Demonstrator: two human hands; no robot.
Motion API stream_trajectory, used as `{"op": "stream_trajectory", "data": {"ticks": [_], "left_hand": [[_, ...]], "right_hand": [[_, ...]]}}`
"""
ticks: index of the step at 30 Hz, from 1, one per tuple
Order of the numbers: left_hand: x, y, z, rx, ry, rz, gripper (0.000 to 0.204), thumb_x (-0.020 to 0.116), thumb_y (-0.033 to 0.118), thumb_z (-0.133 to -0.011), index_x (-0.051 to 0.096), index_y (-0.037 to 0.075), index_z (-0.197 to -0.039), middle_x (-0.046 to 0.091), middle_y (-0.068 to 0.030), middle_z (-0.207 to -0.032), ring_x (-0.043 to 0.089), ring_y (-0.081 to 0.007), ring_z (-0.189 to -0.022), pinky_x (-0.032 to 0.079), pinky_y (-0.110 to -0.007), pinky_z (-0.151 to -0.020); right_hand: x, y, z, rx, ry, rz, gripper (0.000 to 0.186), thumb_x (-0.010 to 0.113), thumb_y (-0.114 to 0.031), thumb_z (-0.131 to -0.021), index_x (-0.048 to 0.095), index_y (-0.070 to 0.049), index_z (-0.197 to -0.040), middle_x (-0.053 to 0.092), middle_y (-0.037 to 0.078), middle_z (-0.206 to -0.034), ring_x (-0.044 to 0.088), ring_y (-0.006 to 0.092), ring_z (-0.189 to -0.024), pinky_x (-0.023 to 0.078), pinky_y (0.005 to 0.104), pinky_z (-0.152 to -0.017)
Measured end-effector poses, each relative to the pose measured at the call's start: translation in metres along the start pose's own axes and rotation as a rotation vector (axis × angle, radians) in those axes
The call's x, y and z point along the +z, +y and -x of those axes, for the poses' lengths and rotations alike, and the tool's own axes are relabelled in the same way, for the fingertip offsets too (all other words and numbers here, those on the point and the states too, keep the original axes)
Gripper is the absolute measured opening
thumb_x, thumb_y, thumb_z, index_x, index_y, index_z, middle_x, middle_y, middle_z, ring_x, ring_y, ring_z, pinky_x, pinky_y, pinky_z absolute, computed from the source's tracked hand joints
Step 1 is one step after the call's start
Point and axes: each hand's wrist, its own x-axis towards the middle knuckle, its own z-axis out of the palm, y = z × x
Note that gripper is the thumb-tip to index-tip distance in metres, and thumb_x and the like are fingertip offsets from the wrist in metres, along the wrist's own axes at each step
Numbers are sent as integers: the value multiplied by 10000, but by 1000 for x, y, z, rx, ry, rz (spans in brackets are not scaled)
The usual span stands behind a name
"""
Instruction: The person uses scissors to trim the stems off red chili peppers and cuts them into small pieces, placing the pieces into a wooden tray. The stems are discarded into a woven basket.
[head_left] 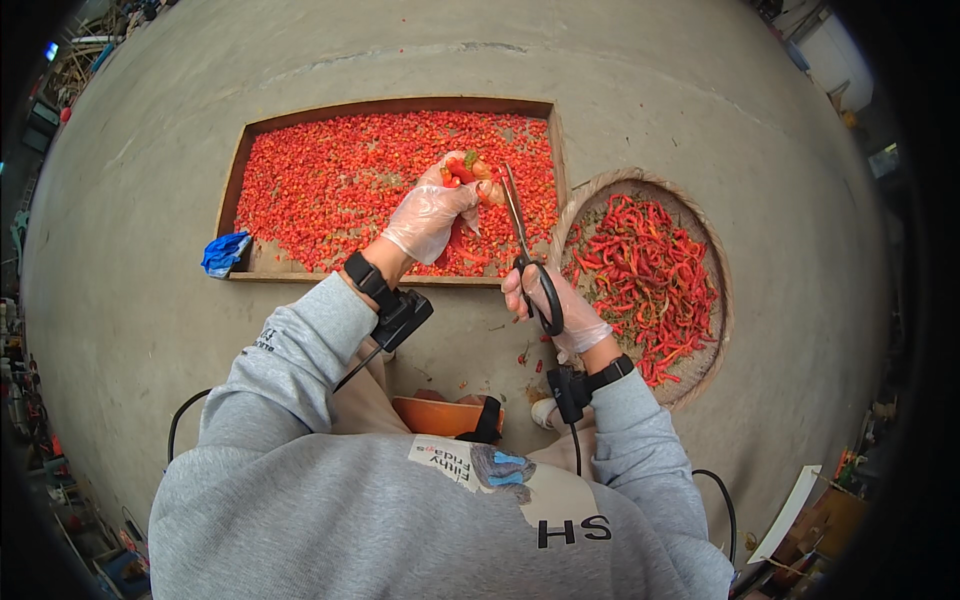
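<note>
My left hand (428, 214), in a clear plastic glove, is closed on a few red chili peppers (460, 170) with a green stem end showing. It is held above a wooden tray (400, 280) spread with small cut pieces of red chili. Black-handled scissors (516, 212) are in my gloved right hand (566, 306), fingers through the handle loops. Their blades point away from me, tips close beside the chilies; whether the blades are parted is hard to make out. Right of the tray, a round woven basket (722, 330) holds whole red chilies (650, 270) and loose green stems.
A crumpled blue bag (226, 254) lies at the tray's near left corner. Between my legs is an orange object (440, 414), partly hidden. Chili bits are scattered on the concrete floor (780, 200) near my feet. Assorted clutter lines the room's edges.
</note>
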Motion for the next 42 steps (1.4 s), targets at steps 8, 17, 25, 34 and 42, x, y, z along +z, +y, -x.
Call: {"op": "stream_trajectory", "data": {"ticks": [8, 17, 25, 34, 42], "left_hand": [[0, 6, 2, -130, -142, -59, 244, 671, 161, -852, 511, 67, -1011, 602, -32, -799, 472, -80, -572, 464, -245, -540], [-2, 4, -1, -162, 29, -95, 196, 538, 153, -908, 535, 40, -1069, 628, -48, -843, 455, -69, -530, 449, -228, -507], [-8, -2, -5, 97, 119, -630, 200, 594, 158, -879, 571, 35, -1035, 635, -46, -811, 576, -120, -636, 482, -290, -598], [-1, -10, -1, 208, 191, -1384, 209, 596, 113, -811, 567, 75, -1014, 615, -214, -791, 598, -408, -769, 462, -468, -630], [8, -10, -2, 364, 190, -1309, 203, 654, 162, -824, 578, 85, -995, 635, -151, -750, 584, -304, -587, 443, -386, -530]], "right_hand": [[2, -4, 1, 17, -46, 30, 515, 513, -566, -887, 555, -54, -931, 544, 10, -736, 500, 75, -666, 409, 205, -620], [0, -8, 0, 39, 142, 13, 277, 526, -333, -935, 564, -74, -844, 550, 17, -650, 474, 54, -507, 383, 192, -463], [-4, 1, -4, -178, 85, 137, 325, 646, -375, -860, 523, -74, -860, 533, -15, -730, 440, 63, -632, 366, 220, -572], [19, -14, 1, -342, 521, 923, 521, 785, -391, -703, 475, 8, -828, 567, 155, -669, 577, 326, -618, 452, 412, -591], [12, -6, -5, -187, 382, 549, 402, 696, -344, -817, 539, 3, -943, 570, 92, -672, 561, 200, -601, 447, 337, -563]]}}
